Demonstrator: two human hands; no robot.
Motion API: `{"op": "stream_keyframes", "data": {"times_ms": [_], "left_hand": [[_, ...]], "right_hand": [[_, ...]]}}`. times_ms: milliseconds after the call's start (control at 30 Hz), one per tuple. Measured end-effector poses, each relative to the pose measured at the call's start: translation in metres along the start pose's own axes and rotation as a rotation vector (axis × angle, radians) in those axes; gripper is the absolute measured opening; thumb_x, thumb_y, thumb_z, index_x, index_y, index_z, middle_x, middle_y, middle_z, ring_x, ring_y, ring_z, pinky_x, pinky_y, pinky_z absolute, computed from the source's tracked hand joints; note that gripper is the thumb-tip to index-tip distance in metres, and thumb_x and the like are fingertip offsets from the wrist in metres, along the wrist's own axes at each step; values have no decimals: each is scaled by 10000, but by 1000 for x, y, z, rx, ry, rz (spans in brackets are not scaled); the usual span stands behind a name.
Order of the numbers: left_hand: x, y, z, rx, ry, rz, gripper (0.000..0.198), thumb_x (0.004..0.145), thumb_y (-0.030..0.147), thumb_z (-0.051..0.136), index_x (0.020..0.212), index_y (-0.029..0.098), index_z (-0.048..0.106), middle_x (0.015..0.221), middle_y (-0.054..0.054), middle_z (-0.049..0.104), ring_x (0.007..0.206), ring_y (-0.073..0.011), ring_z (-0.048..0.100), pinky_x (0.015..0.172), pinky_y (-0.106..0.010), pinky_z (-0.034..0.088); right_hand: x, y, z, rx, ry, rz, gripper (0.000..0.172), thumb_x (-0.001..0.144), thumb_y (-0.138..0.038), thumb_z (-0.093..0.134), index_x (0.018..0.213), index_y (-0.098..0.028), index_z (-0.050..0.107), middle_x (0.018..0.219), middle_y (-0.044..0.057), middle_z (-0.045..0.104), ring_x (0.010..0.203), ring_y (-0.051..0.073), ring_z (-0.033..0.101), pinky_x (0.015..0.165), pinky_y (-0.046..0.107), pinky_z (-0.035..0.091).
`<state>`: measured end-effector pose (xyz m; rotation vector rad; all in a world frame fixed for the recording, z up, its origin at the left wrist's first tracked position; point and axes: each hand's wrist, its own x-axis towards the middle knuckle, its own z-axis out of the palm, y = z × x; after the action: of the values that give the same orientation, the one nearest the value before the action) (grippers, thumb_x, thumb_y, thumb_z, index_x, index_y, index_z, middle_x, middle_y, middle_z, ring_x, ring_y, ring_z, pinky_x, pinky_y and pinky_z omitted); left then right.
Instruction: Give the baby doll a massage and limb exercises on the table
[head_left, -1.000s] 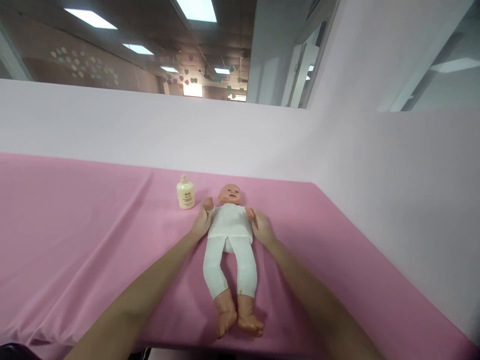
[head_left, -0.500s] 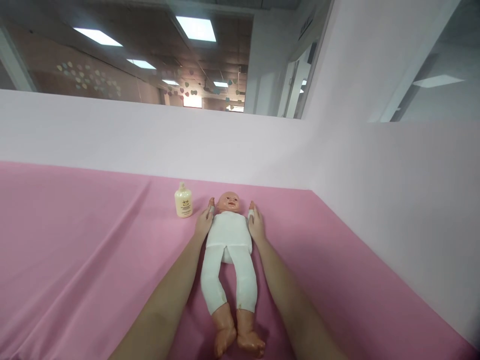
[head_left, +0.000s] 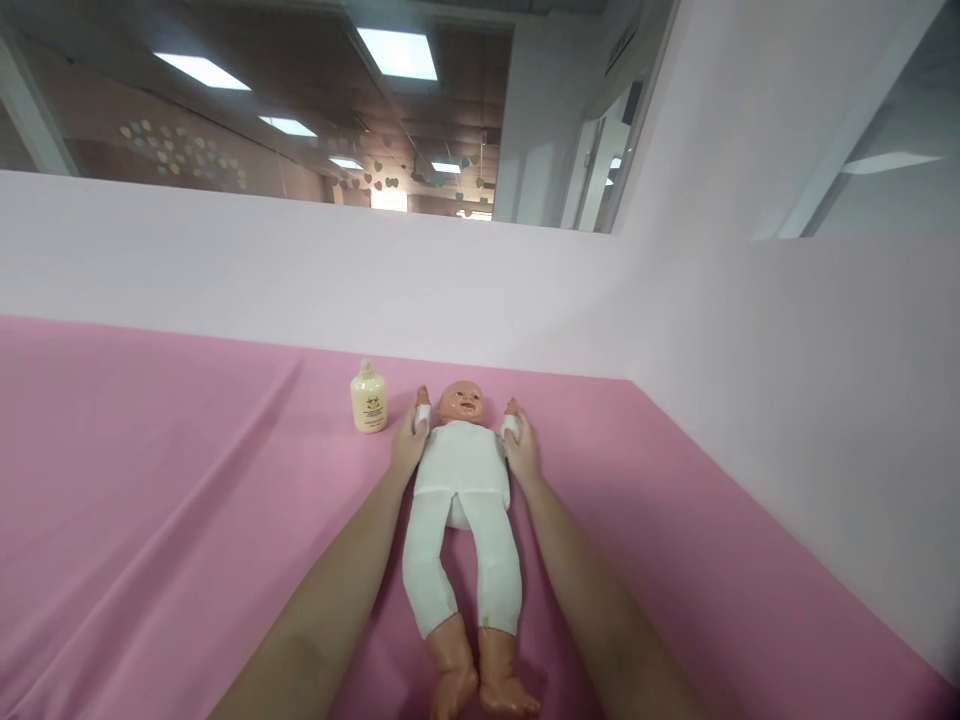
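A baby doll (head_left: 462,460) with a white cloth body lies on its back, head away from me and feet toward me. Its forearms point up beside its head. My left hand (head_left: 409,440) is closed around the doll's arm on the left, with the thumb across the white sleeve. On the other side, my right hand (head_left: 523,450) grips the doll's other arm the same way, fingers along its outer side. A cream pump bottle (head_left: 369,400) with a dark printed label stands upright left of my left hand, apart from it.
The doll and bottle rest on a pink cloth (head_left: 187,480) with long creases at left. A white wall (head_left: 300,270) rises behind, with a window (head_left: 300,120) above it. Another white wall (head_left: 825,400) bounds the right side.
My hands and the doll's arms have spread slightly outward, the right one more plainly. More of the doll's white sleeves shows. The camera view has shifted a little; the bottle stays in place.
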<state>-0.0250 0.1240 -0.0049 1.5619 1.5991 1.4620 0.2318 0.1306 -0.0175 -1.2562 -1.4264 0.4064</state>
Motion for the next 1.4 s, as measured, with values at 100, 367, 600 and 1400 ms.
{"op": "stream_keyframes", "data": {"times_ms": [100, 367, 600, 1400], "left_hand": [[-3, 3, 1, -74, 98, 12, 742, 900, 451, 559, 1532, 160, 300, 1394, -172, 566, 1254, -316, 573, 1015, -443, 473], [-11, 49, -6, -22, 89, 470, 263, 857, 385, 557, 992, 181, 655, 946, -84, 695, 901, -222, 651, 872, -364, 520], [-38, 60, 16, 307, -174, 813, 268, 879, 310, 487, 648, 215, 585, 655, -74, 609, 666, -211, 571, 681, -367, 457], [-4, -7, 4, 341, 13, 211, 634, 962, 234, 329, 1585, 196, 216, 1542, -152, 418, 1356, -315, 474, 1026, -476, 469]], "right_hand": [[-5, -13, -2, 1, 73, -114, 696, 866, -394, 521, 1488, -156, 320, 1478, 172, 480, 1343, 266, 496, 1097, 455, 430], [-17, -57, -9, -15, 37, -304, 528, 844, -426, 589, 1320, -216, 500, 1178, 114, 665, 1095, 256, 629, 1009, 443, 492], [-37, -71, -2, -325, -245, -618, 152, 872, -281, 501, 867, -224, 642, 862, 81, 693, 826, 238, 634, 838, 388, 508], [-1, 8, 1, -278, -103, -118, 648, 946, -270, 336, 1566, -125, 219, 1563, 184, 355, 1421, 311, 395, 1128, 505, 394]]}}
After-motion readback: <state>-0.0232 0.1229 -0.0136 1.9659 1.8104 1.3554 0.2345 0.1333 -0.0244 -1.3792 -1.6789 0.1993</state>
